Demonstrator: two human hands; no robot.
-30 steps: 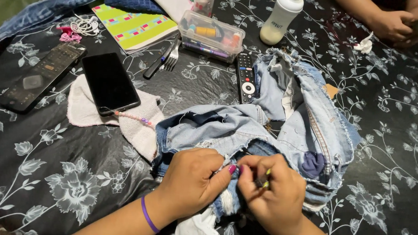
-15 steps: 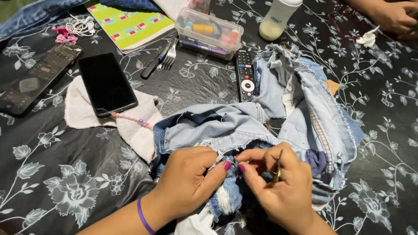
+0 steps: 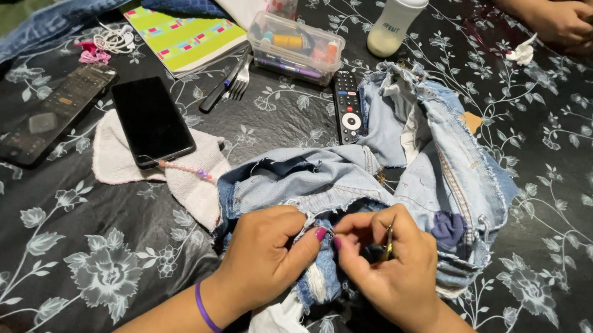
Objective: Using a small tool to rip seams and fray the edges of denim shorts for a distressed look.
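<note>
Light blue jeans (image 3: pixel 435 158) lie crumpled on the black flowered tablecloth (image 3: pixel 76 264), turned partly inside out. My left hand (image 3: pixel 267 251), with a purple band at the wrist, pinches a frayed denim edge (image 3: pixel 319 282) near the bottom middle. My right hand (image 3: pixel 388 265) pinches the same spot from the right and also holds a small gold-coloured metal tool (image 3: pixel 389 242), likely small scissors, between its fingers. The thumbs of both hands nearly touch.
A black phone (image 3: pixel 152 121) rests on a pinkish cloth (image 3: pixel 194 179). Two remotes (image 3: pixel 346 106) (image 3: pixel 55 112), a fork (image 3: pixel 240 79), a clear plastic box of small items (image 3: pixel 295 47), a green notebook (image 3: pixel 183 34), and a baby bottle (image 3: pixel 393 22) lie beyond. Another person's hands (image 3: pixel 564 18) are at top right.
My hands shifted slightly up and together on the frayed edge. The view has moved a little; the jeans stay in place.
</note>
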